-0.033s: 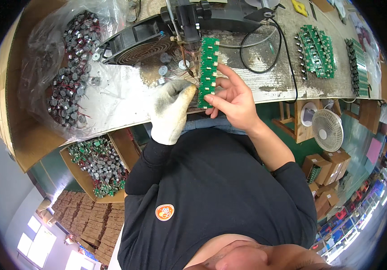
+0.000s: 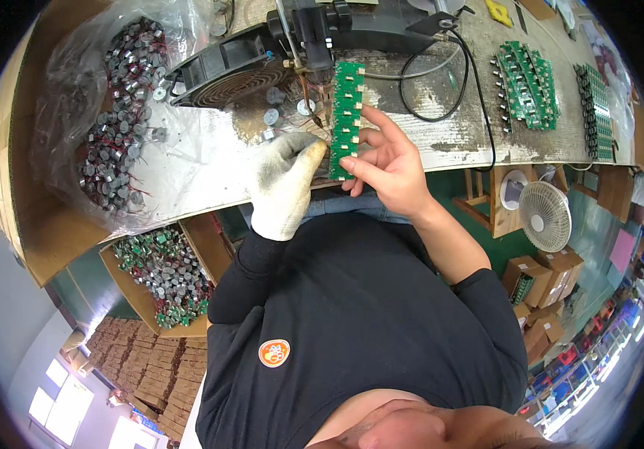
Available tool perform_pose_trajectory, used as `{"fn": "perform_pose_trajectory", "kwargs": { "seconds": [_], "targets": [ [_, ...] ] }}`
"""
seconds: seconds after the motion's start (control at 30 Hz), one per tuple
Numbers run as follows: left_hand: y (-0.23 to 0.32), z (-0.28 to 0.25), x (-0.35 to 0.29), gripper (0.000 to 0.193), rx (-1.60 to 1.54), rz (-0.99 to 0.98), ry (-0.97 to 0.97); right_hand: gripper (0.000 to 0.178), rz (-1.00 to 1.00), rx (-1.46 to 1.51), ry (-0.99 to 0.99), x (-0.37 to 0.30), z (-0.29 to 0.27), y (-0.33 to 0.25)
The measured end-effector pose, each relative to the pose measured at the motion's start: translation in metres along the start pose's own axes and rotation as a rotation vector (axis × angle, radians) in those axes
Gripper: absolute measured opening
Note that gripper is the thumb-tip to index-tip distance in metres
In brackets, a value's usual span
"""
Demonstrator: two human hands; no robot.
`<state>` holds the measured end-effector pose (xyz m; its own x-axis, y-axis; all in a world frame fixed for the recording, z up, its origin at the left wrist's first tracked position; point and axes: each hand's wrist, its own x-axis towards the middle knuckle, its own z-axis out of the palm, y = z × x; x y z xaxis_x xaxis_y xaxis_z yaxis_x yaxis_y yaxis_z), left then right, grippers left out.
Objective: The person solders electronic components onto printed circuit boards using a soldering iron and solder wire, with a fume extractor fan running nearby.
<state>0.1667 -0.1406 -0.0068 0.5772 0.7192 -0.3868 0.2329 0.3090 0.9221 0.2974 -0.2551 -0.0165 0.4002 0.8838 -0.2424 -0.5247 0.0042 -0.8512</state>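
Note:
A long green circuit board strip (image 2: 348, 112) with a row of small pale connectors stands nearly upright in the picture, above the bench's near edge. My bare right hand (image 2: 389, 165) grips its lower right edge, thumb on the face and fingers behind. At the board's left edge is my left hand (image 2: 288, 176) in a white work glove, thumb and forefinger pinched together. Whatever lies in that pinch is too small or hidden to make out. Just above the gloved fingertips, a soldering iron (image 2: 309, 97) on a stand points down beside the board. Several round metal parts (image 2: 271, 117) lie left of it.
A black blower fan (image 2: 236, 78) sits behind my left hand. A plastic bag of small wired motors (image 2: 116, 142) fills the bench's left side. Circuit boards (image 2: 527, 90) are stacked at the right, past a looped black cable (image 2: 479, 82). Below the left edge stands a full carton (image 2: 161, 277).

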Motion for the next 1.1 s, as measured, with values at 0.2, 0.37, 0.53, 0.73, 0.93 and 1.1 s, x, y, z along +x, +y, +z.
{"fn": "perform_pose_trajectory", "kwargs": {
  "seconds": [0.2, 0.37, 0.53, 0.73, 0.93, 1.1],
  "targets": [
    [0.001, -0.004, 0.003, 0.016, 0.035, 0.018, -0.059, 0.069, 0.005, -0.021, -0.014, -0.001, -0.001, 0.0],
    [0.007, -0.005, 0.004, 0.017, -0.056, -0.035, -0.096, 0.068, -0.003, -0.026, -0.013, -0.001, -0.001, 0.0],
    [0.001, -0.008, 0.006, 0.018, 0.017, 0.154, -0.16, 0.068, -0.011, -0.037, -0.007, 0.0, 0.0, 0.001],
    [0.004, -0.008, 0.006, 0.018, 0.029, 0.12, -0.166, 0.067, -0.016, -0.03, -0.011, 0.0, 0.0, 0.0],
    [0.007, -0.004, 0.005, 0.017, -0.164, -0.12, -0.13, 0.067, -0.042, -0.046, -0.005, -0.002, -0.002, -0.001],
    [-0.003, -0.005, 0.007, 0.017, -0.163, -0.097, -0.143, 0.07, -0.005, -0.118, -0.001, -0.001, -0.004, 0.003]
  ]
}}
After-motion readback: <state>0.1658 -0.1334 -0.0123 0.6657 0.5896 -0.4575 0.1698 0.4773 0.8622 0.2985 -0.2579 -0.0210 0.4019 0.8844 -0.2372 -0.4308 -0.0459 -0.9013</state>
